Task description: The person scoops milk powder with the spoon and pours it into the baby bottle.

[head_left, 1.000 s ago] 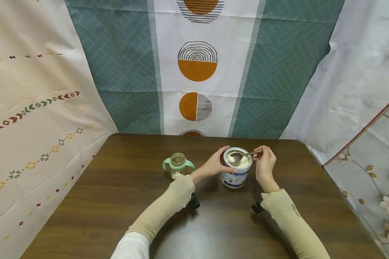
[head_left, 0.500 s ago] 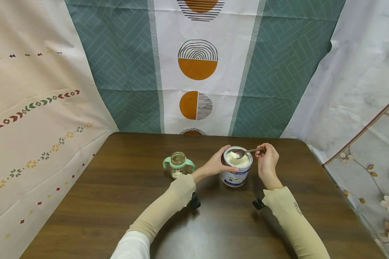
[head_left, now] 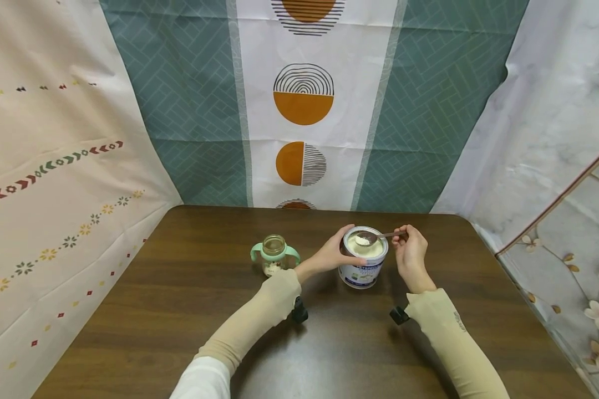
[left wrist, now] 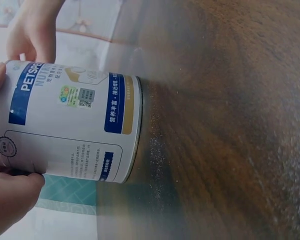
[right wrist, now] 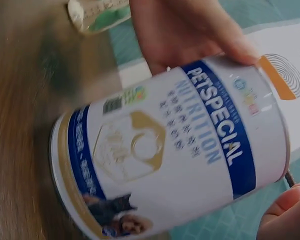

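Observation:
A white and blue tin (head_left: pixel 360 275) labelled PETSPECIAL stands upright and uncovered on the table. Pale powder (head_left: pixel 366 252) fills it close to the top. My left hand (head_left: pixel 329 255) grips the tin around its upper part, thumb on the near side and fingers behind. Between the thumb and fingers of my right hand (head_left: pixel 411 254) is the handle of a metal spoon (head_left: pixel 368 238). Its bowl is over the tin's opening, with some powder in it. In the right wrist view, the tin (right wrist: pixel 170 150) hides most of the spoon.
Left of the tin stands a small uncapped bottle (head_left: pixel 273 252) with mint-green handles and something pale at its bottom. The brown wooden table (head_left: pixel 329 354) ends at hanging patterned cloths (head_left: pixel 419 111) behind and on both sides.
The spoon has come up slightly from the powder, and powder now shows in its bowl. My right hand has shifted a little to the right. My left hand stays on the tin.

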